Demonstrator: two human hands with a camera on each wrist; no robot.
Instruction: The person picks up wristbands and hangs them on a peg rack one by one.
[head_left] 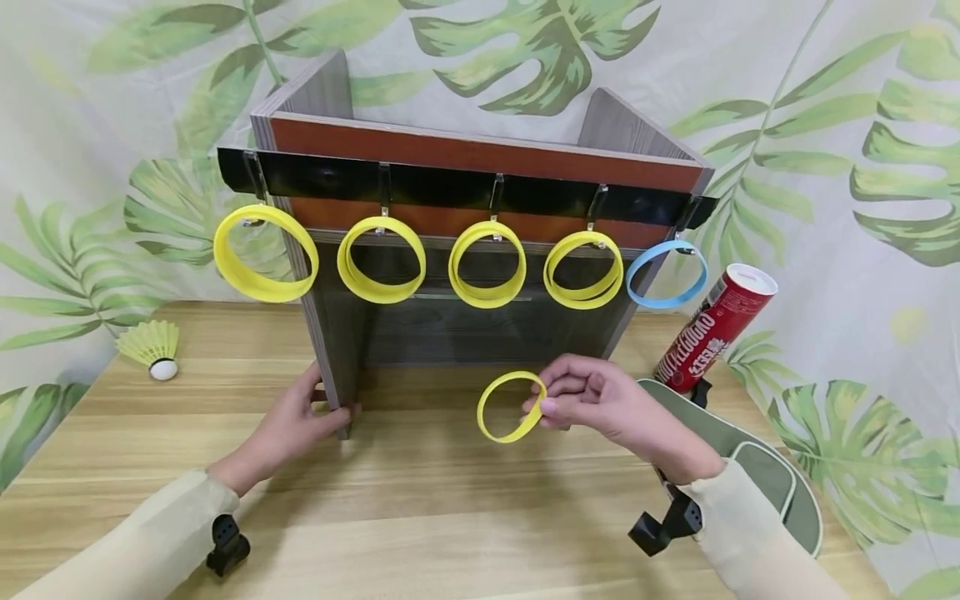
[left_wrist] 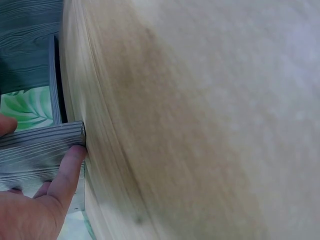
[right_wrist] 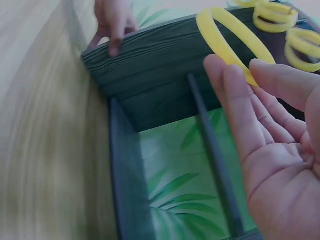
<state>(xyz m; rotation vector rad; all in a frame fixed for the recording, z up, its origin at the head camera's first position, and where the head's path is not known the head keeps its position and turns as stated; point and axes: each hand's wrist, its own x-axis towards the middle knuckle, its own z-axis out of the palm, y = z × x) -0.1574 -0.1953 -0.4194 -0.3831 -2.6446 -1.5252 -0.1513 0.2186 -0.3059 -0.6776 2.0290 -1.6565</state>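
A grey wood-grain stand (head_left: 337, 333) carries a black strip (head_left: 442, 185) with a row of metal hooks. Several yellow wristbands (head_left: 381, 292) and a blue wristband (head_left: 637, 293) hang from these hooks, the blue one at the far right. Low on the stand's left side panel, my left hand (head_left: 292, 425) grips the front edge, thumb on the inner face and fingers outside. My right hand (head_left: 600, 400) pinches a loose yellow wristband (head_left: 482, 417) between thumb and fingertips, in front of the stand's lower opening. In the right wrist view this band (right_wrist: 220, 42) stands above the fingertips.
To the right, a red can (head_left: 705, 333) with a white lid leans above a grey-green case (head_left: 806, 508). A yellow shuttlecock (head_left: 153, 346) lies at the left on the wooden table (head_left: 420, 517). Leaf-patterned cloth (head_left: 517, 50) hangs behind the stand.
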